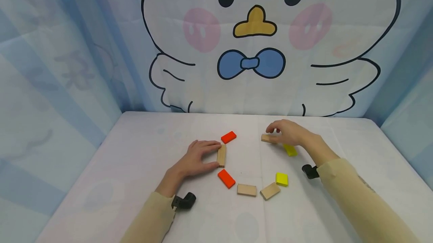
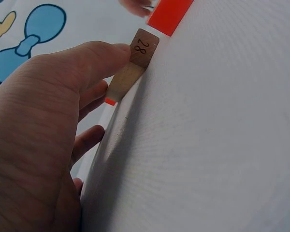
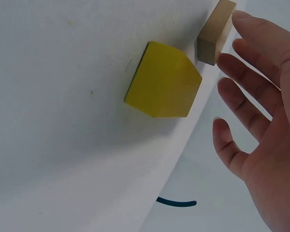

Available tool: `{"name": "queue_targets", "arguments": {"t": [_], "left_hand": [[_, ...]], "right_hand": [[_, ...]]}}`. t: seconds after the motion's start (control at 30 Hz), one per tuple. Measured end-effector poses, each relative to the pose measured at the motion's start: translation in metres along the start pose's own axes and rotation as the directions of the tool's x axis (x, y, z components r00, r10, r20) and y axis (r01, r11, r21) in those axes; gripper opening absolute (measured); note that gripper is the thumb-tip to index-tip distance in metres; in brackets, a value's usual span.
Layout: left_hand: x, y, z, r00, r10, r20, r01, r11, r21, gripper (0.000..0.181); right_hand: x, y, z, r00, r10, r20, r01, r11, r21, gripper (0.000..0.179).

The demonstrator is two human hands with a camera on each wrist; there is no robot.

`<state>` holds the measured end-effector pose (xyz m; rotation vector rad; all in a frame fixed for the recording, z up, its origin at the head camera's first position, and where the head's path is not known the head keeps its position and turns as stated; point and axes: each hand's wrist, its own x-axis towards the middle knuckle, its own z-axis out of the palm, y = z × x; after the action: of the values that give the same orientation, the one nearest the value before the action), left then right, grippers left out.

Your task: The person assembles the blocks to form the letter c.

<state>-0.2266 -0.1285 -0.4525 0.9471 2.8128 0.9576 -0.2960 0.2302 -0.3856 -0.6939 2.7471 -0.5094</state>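
Both forearms reach forward, left grip with thumb and fingers apart, right grip loosely curved.

Table before me, white-topped, one fold line. Lying on it, broken ring of blocks: far red rectangular block; near red rectangular block; left pale wooden rectangular block, numbered 28; far pale wooden block; far yellow block; near yellow block; nearest me, two pale wooden blocks.

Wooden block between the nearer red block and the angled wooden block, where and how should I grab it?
Probably best to pinch the wooden block from above, at the middle of its long sides. It lies flat, and its near and far long sides look free, while its ends face the red block and the angled wooden block.
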Motion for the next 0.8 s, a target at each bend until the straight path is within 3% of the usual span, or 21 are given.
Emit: {"name": "queue_targets", "arguments": {"t": [0.43,0.8], "left_hand": [[-0.001,-0.001,0.0,1.0,0.001,0.0,-0.001,1.0,-0.006,0.055],[-0.001,0.0,0.001,1.0,0.001,-0.005,-0.001,1.0,-0.008,0.055]], "right_hand": [[0.002,0.006,0.008,1.0,-0.01,-0.002,0.01,1.0,-0.004,0.025],[0.012,-0.007,0.009,0.999,-0.045,-0.024,0.045,0.999,0.007,0.022]]}}
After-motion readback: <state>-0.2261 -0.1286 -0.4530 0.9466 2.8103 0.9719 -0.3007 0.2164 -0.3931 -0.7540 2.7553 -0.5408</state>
